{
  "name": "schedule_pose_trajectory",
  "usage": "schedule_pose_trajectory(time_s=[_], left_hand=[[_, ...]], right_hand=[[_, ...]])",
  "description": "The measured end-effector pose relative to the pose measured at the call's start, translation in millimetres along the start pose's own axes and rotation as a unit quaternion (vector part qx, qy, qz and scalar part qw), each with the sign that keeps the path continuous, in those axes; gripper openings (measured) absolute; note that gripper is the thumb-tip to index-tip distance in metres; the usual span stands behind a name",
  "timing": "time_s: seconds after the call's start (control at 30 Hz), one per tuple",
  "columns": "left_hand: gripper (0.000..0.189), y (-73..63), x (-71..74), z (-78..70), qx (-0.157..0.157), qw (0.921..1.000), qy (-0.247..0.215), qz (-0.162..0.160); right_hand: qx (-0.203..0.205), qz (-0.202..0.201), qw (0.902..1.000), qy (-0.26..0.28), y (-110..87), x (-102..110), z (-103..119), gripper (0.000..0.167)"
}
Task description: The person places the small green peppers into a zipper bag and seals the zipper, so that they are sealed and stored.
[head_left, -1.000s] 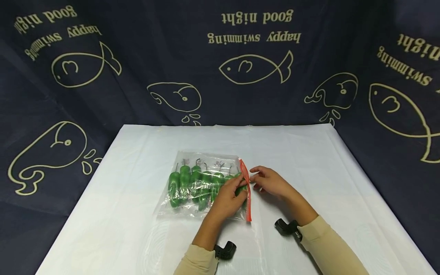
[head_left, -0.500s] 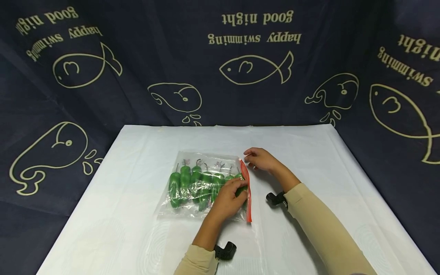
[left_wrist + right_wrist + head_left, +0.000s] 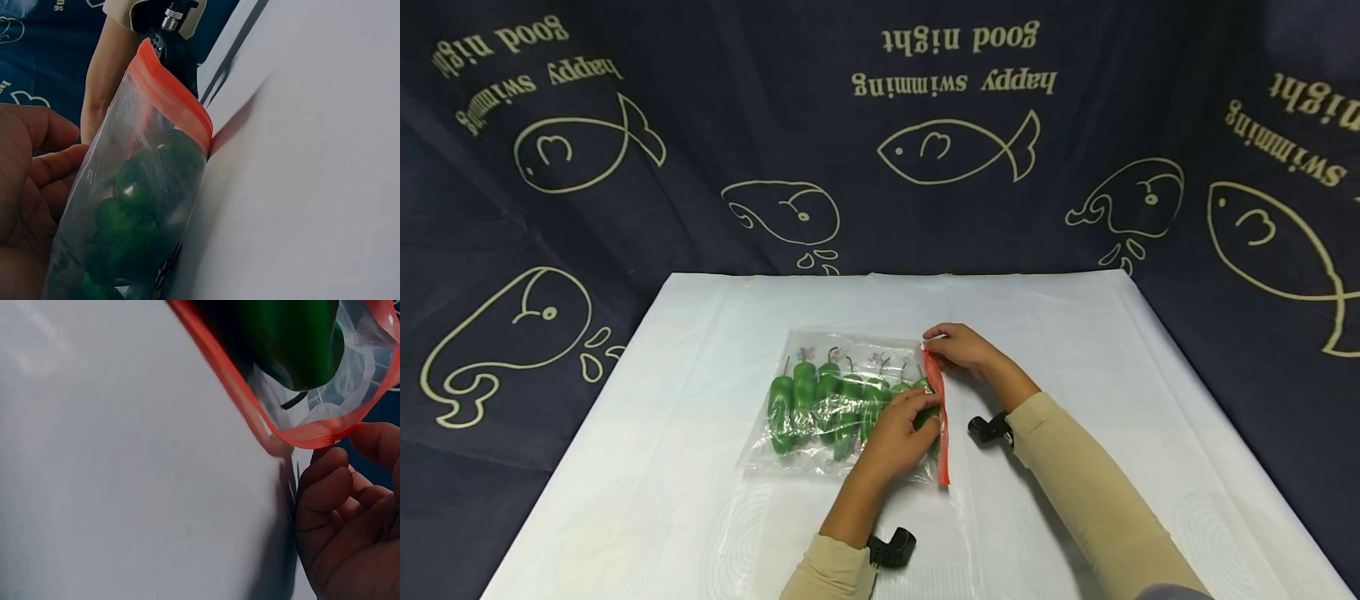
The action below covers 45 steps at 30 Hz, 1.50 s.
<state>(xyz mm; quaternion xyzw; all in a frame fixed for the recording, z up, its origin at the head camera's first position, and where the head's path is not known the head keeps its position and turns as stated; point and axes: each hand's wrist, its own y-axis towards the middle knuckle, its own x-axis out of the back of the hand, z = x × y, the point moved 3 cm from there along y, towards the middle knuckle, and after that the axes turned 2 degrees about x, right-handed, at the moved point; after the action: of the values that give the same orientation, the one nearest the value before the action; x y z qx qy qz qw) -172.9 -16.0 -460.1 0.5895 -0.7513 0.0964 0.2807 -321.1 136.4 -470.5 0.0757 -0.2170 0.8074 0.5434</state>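
Note:
A clear zip bag with several long green peppers in it lies flat on the white table, its red zip edge facing right. On the bag's top layer, close to the zip, rests my left hand, thumb and index apart; in the left wrist view its loosely bent fingers touch the plastic. My right hand pinches the far corner of the red edge between thumb and index. The right wrist view shows the bag's mouth standing open, with a pepper and its dark stem just inside.
The white table stretches around the bag on every side. Behind and beside it hangs a dark blue cloth printed with fish and whales. Black wrist cameras sit at both sleeve cuffs.
My right hand has moved from the middle of the zip edge up to its far corner and now pinches it there. The left hand and the bag have stayed in place.

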Motion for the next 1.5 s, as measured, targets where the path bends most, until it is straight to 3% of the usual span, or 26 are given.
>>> schedule_pose_trajectory(time_s=[0.3, 0.47, 0.67, 0.77, 0.87, 0.97, 1.07, 1.33, 1.5], left_hand=[[0.037, -2.1, 0.6, -0.8, 0.014, 0.9999, -0.002, 0.004], [0.038, -1.8, 0.4, -0.7, 0.02, 0.9998, 0.003, 0.004], [0.038, -0.7, 0.0, -1.1, 0.013, 0.9999, 0.006, 0.003], [0.038, -1.0, 0.0, -1.1, 0.011, 0.9999, 0.009, 0.006], [0.038, -1.5, 0.0, -1.1, 0.01, 0.9999, 0.008, 0.008], [0.036, -1.3, -0.2, -0.6, 0.006, 0.9999, 0.0, 0.009], [0.032, -0.7, -0.2, -0.2, -0.001, 1.0, -0.006, 0.007], [0.033, -0.3, 0.3, -0.8, -0.009, 0.9999, 0.005, 0.011], [0.033, -0.7, 0.4, -0.5, -0.001, 0.9998, -0.004, 0.02]], right_hand=[[0.013, -0.031, 0.9921, 0.121, -2.7, 2, -5, 0.037], [0.026, -0.052, 0.9878, 0.144, -9.3, 6, -10, 0.032], [0.003, -0.064, 0.9854, 0.158, -14.5, 7, -16, 0.031], [-0.008, -0.069, 0.9895, 0.127, -18.6, 6, -15, 0.033], [-0.007, -0.082, 0.995, 0.056, -26.1, 5, -9, 0.03], [0.01, -0.084, 0.996, -0.029, -34.4, 3, -1, 0.029], [0.033, -0.062, 0.9944, -0.078, -39.6, 0, 6, 0.031], [0.056, -0.022, 0.9942, -0.09, -43.0, -4, 16, 0.037], [0.073, -0.019, 0.9902, -0.118, -43.6, -5, 19, 0.034]])
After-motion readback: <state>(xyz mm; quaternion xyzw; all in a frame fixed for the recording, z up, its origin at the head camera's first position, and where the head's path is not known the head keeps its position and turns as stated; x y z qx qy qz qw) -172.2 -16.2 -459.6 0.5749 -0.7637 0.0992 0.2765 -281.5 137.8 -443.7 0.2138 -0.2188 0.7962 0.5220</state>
